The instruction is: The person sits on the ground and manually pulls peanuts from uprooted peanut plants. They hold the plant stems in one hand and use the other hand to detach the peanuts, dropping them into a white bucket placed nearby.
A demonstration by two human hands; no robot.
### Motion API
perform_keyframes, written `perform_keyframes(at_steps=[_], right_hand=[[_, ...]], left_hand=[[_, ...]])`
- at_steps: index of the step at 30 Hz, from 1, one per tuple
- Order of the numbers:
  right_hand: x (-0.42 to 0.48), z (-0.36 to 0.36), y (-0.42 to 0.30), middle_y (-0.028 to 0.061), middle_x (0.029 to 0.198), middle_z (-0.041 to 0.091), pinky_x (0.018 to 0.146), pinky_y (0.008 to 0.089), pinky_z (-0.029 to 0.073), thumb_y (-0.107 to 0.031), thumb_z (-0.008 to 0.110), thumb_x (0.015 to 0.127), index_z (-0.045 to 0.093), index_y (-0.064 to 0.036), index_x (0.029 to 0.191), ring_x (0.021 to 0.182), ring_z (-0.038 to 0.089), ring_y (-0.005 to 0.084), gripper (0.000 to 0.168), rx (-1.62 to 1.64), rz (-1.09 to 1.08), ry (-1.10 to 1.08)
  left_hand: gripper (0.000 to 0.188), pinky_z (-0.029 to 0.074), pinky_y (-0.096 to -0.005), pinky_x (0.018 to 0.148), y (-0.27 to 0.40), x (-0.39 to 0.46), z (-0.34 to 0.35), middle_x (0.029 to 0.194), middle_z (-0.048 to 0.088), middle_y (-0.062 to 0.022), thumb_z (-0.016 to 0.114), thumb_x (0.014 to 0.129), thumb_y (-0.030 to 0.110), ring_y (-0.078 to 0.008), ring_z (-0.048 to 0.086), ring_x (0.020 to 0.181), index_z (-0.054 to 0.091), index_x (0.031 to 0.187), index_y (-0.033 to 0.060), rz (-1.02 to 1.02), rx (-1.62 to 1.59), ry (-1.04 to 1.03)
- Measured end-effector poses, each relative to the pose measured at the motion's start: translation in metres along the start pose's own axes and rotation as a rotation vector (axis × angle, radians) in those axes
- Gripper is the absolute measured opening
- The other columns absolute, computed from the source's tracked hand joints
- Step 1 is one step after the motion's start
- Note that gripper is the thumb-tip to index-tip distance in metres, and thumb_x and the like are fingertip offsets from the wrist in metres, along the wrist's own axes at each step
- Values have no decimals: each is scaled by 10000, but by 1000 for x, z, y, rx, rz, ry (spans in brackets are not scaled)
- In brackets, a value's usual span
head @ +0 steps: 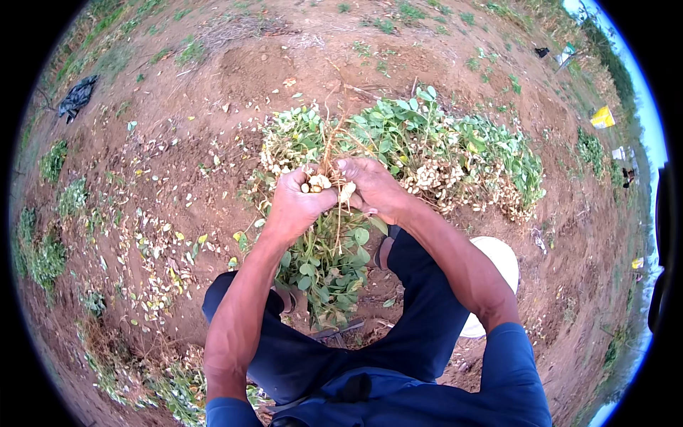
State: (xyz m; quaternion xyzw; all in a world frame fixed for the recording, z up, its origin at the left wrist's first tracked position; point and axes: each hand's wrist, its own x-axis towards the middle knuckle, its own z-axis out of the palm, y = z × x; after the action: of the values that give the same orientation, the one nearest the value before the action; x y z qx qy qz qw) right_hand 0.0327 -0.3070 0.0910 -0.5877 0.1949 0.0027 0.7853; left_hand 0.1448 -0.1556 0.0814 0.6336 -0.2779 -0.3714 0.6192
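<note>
Both my hands meet in front of me at the root end of an uprooted peanut plant [326, 267], whose leafy stems hang down between my knees. Several pale peanut pods [318, 183] lie in my left hand [301, 200], its fingers curled round them. My right hand [373, 187] grips the plant at the roots, beside another pale pod [347, 192]. Thin brown roots [332, 141] stick up above both hands. Just beyond them lies a row of pulled peanut plants [421, 133] with clusters of pods [440, 179] towards me.
A white bucket [499, 256] stands by my right leg, partly behind my forearm. Fallen leaves [160, 256] litter the soil at left. More plants [181, 387] lie at lower left. Dark crumpled plastic [78, 97] lies at upper left, a yellow bag [603, 117] at far right.
</note>
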Motion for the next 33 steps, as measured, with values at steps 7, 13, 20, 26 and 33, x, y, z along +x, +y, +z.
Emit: perform_keyframes(at_steps=[7, 13, 20, 26, 33], right_hand=[[-5, 8, -6, -14, 601, 504, 343, 208, 236, -447, 524, 1063, 616, -31, 1090, 409, 335, 35, 427, 90, 17, 32], [-11, 7, -11, -31, 599, 509, 340, 182, 226, -449, 511, 1066, 591, -14, 1303, 404, 306, 15, 501, 124, -3, -9], [-14, 12, -12, -16, 635, 579, 322, 165, 263, -424, 581, 1036, 576, -33, 1343, 376, 358, 17, 497, 235, -9, -66], [-12, 13, -4, 10, 684, 615, 302, 176, 262, -414, 597, 1031, 623, -67, 1114, 423, 457, 17, 358, 145, 42, -38], [-18, 15, -9, 3, 634, 555, 325, 207, 257, -374, 575, 1053, 634, -54, 1102, 417, 399, 39, 329, -36, 133, -3]], left_hand=[[203, 455, -250, 643, -4, -3, -5, 808, 679, 38, 744, 804, 90, -39, 561, 697, 742, 994, 19, 43, -36, 17], [249, 474, -245, 705, -7, -2, -10, 893, 706, 21, 710, 821, 47, -62, 595, 761, 732, 1067, 23, 72, -310, 63], [355, 506, -267, 811, 7, -11, -7, 1005, 720, -25, 728, 820, 89, -96, 645, 885, 702, 1164, 3, 42, -386, 0], [272, 547, -265, 739, 19, -19, -1, 890, 752, -45, 736, 837, 57, -107, 688, 788, 719, 1098, -17, 69, -185, -80], [205, 506, -257, 654, -6, -10, -6, 805, 724, -8, 776, 787, 96, -55, 606, 703, 738, 974, 21, 170, 141, -59]])
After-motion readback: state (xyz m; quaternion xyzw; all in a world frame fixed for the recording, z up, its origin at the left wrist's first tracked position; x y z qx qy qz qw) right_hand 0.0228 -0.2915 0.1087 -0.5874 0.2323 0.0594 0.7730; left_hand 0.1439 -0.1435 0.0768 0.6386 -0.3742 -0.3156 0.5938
